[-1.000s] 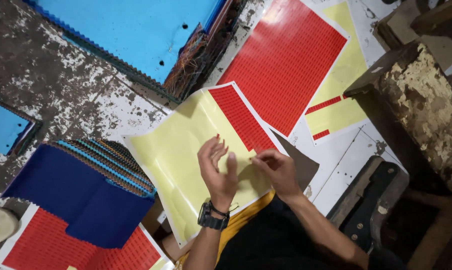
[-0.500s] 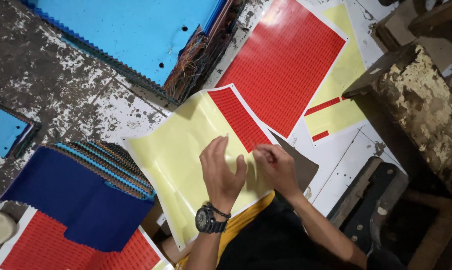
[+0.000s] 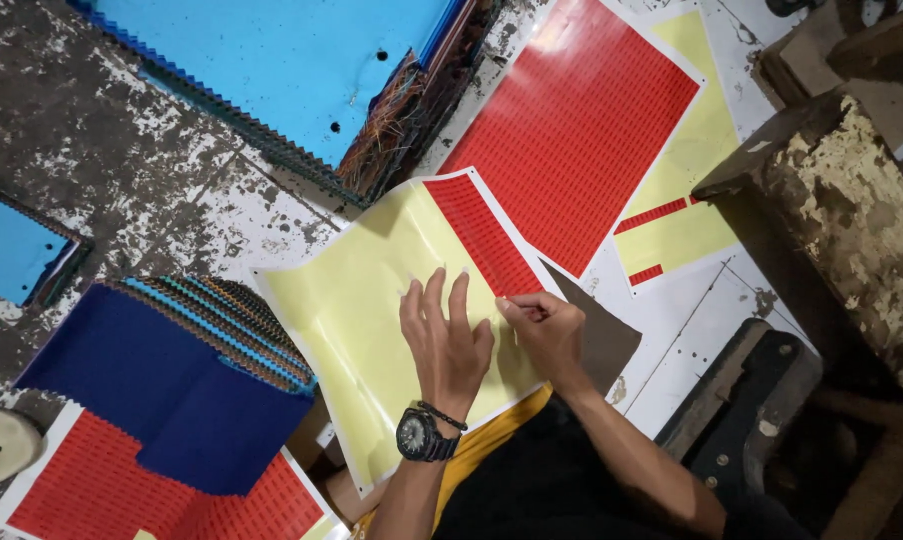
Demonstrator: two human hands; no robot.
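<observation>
A yellow backing sheet lies before me with a strip of small red stickers left along its upper right edge. My left hand, with a black watch on the wrist, rests flat on the yellow sheet, fingers spread. Just to its right, my right hand has its fingertips pinched at the lower end of the red strip; whether a sticker sits between them is too small to tell.
A full red sticker sheet and a mostly peeled yellow sheet lie at the upper right. A stack of blue fabric swatches covers another red sheet at the lower left. Large blue swatch piles lie behind. A worn wooden block stands right.
My left hand has slid slightly toward me and flattened on the yellow sheet. The right hand's fingers have stayed pinched at the end of the red strip.
</observation>
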